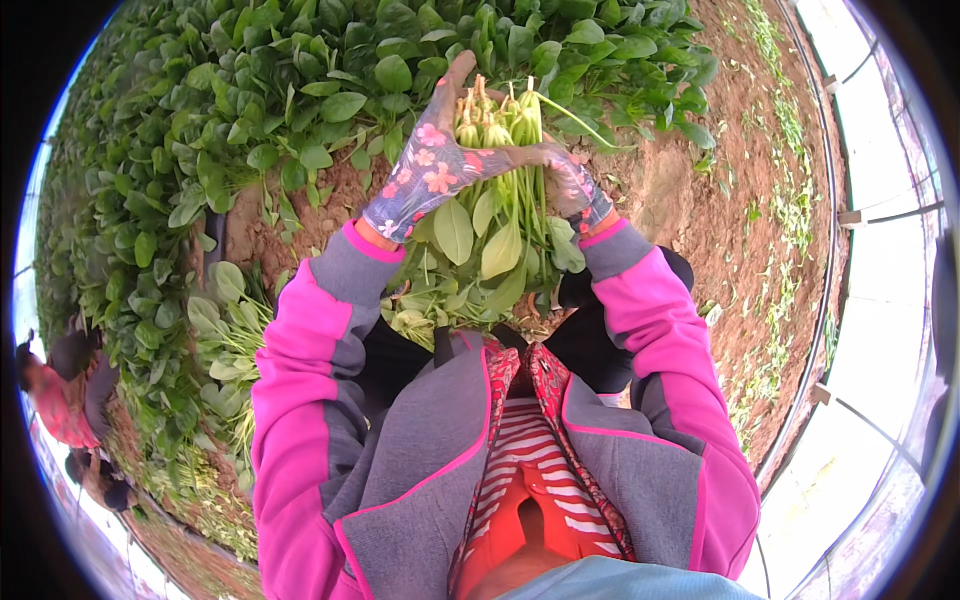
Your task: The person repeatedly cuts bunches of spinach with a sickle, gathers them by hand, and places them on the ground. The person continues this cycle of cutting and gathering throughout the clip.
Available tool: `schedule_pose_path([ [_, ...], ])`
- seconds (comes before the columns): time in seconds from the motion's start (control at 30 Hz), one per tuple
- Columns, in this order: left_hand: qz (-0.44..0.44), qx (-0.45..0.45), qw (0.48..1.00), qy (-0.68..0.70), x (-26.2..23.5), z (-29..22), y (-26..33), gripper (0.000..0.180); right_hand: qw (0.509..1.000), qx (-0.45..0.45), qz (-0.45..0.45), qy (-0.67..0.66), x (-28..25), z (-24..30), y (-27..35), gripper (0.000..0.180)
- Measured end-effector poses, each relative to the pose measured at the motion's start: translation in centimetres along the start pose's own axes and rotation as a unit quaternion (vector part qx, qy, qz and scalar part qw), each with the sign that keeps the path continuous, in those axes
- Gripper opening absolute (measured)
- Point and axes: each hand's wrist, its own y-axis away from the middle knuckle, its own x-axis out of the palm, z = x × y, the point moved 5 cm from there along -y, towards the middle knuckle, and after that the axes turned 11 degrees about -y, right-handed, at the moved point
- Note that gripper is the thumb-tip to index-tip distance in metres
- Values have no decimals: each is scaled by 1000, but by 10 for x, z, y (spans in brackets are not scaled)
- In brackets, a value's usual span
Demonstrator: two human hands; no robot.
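Between my two gloved hands is a bunch of spinach (503,250), its trimmed root ends up and its leaves hanging down. My left hand (435,165), in a grey glove with pink flowers, cups the bunch from the left. Its thumb crosses the front of the stems, and its fingers reach up beside the root ends. My right hand (572,185), in a matching glove, closes round the stems from the right; some of its fingers are hidden. One thin stem (585,125) sticks out sideways to the right near the root ends.
Dense growing spinach (290,90) fills the far and left side. Pulled plants (235,345) lie in a pile beside my left arm. Bare brown soil (690,200) with leaf scraps runs along the right, up to a white plastic wall (880,290). Another person (65,395) is at far left.
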Motion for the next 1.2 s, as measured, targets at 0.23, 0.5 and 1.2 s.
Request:
schedule_pose_path([
  [0.23, -39, -20, 998, 55, -9, -16, -3, 92, 983, -132, 28, 128, 62, 33, -3, 75],
  [0.5, -37, -76, 994, 67, -11, -13, -8, 84, 979, -66, 32, 188, 106, 39, -6, 50],
  [1.2, -79, -28, 996, -27, -45, -25, -11, 65, 658, -434, -68, 611, 149, 101, 47, 22],
])
